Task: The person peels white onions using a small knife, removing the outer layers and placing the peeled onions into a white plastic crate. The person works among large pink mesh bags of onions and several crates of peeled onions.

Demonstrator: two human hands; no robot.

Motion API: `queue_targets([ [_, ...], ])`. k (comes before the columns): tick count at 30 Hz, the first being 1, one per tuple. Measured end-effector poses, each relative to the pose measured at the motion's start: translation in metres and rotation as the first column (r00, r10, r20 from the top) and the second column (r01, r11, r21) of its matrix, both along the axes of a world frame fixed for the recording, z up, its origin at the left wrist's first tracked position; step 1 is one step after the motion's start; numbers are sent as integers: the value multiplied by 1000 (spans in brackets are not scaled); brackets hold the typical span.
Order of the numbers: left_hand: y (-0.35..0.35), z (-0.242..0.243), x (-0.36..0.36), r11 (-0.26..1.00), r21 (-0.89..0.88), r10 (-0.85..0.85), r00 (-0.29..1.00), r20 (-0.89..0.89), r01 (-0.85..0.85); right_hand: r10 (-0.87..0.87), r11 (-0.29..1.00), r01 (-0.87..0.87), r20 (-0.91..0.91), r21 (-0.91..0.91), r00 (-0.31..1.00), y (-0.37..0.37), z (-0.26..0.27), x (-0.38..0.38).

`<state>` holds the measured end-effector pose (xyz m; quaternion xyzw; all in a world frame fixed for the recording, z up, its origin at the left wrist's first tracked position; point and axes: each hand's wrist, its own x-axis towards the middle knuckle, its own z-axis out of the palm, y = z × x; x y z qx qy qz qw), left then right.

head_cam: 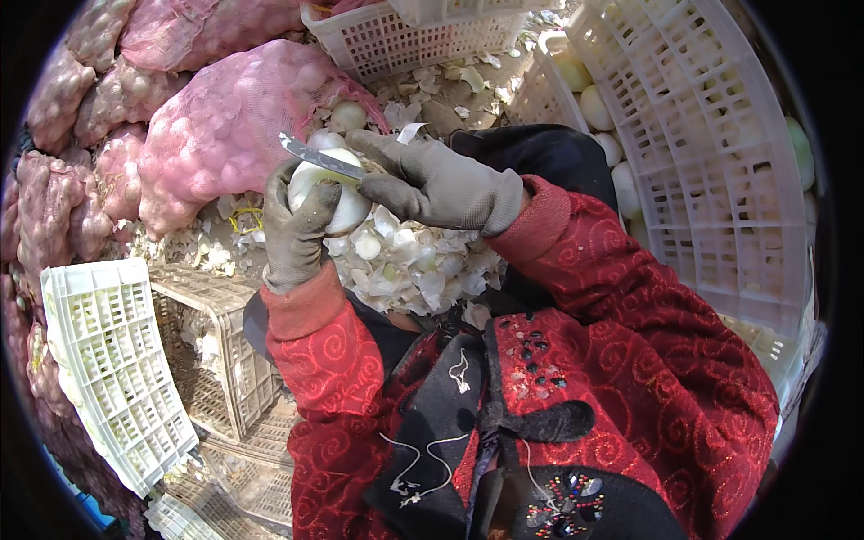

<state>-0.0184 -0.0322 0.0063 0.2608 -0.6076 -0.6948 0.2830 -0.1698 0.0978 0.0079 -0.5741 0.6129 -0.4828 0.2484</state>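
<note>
My left hand (297, 226), in a grey work glove, grips a large white onion (341, 209) from the left and below, its thumb across the front. My right hand (432, 179), gloved alike, holds a small knife with a curved blade (320, 156). The blade lies over the upper part of the onion, its tip pointing left, with whitish bits stuck to it. The knife's handle is hidden in my right glove. Below my hands lies a heap of pale onion skins and trimmings (418, 266).
A pink mesh sack of onions (223, 128) lies ahead, with more sacks (50, 202) at the left. White plastic crates stand at the back (418, 40) and right (709, 155), onions beside the right one. A pale crate (115, 364) and dirty crates (236, 364) are at lower left.
</note>
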Motion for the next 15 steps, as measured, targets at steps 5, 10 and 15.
queue_targets([
  [5,4,7,0,997,43,-68,995,79,65,43,999,-44,68,8,997,2,-11,-1],
  [10,7,13,-2,993,-90,-66,984,164,81,28,999,-31,108,26,994,5,-12,4],
  [15,19,14,-2,975,-218,-19,994,111,43,-19,998,37,352,-43,936,1,-12,5],
])
